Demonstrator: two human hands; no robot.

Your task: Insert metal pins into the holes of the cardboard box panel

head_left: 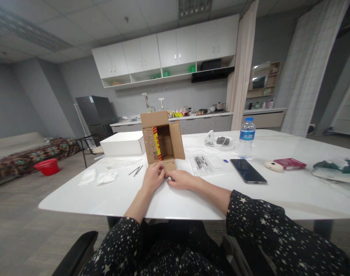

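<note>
An open cardboard box [175, 147] stands before me with its flaps spread and its opening facing me. Small shiny dots cover its left panel beside a yellow and red tape strip [157, 143], and a row of them runs along its lower front flap [169, 165]. My left hand [154, 176] is closed at the left edge of that flap, its fingers curled over the cardboard. Close beside it, my right hand [179, 179] is closed in a pinch at the flap's near edge. A small dark thing shows at its fingertips, too small to name.
Left of the box are a white box [123, 143], thin metal tools [136, 171] and crumpled tissues [106, 178]. To the right lie a clear bag of small parts [200, 164], a phone [248, 171], a water bottle [246, 138] and a dark red box [290, 164].
</note>
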